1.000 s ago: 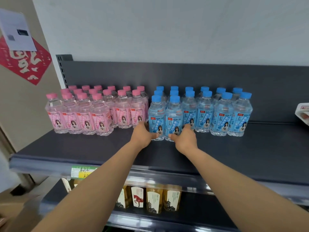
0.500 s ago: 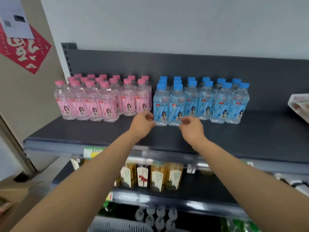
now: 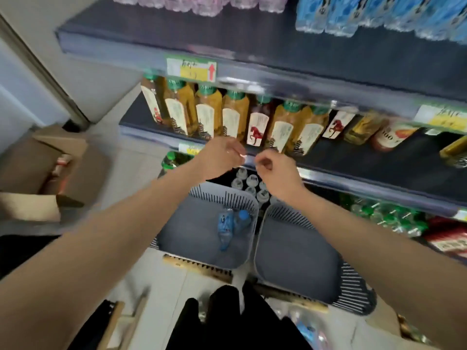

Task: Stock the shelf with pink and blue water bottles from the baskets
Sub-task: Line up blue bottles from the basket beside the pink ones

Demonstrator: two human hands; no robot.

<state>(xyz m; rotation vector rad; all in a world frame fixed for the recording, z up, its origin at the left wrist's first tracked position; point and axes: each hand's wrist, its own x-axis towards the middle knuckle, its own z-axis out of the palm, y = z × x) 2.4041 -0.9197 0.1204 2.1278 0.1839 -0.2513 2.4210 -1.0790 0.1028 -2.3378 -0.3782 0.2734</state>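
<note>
Shelf [image 3: 227,34] up top, with the pink bottles [image 3: 202,3] and blue bottles [image 3: 366,16] cut off by the frame edge. Two grey baskets sit bottom centre. The left basket [image 3: 189,236] has what looks like two blue ones [image 3: 227,223], labels too blurry to read; the right basket [image 3: 298,248] is beside it. Left hand [image 3: 222,157] and right hand [image 3: 275,173] hover mid-frame, fingers loosely curled and holding nothing.

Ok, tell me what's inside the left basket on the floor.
Blue-capped water bottles lie in the left basket, toward its far right side; blur hides whether there are one or two. The left forearm covers its far left corner.
</note>
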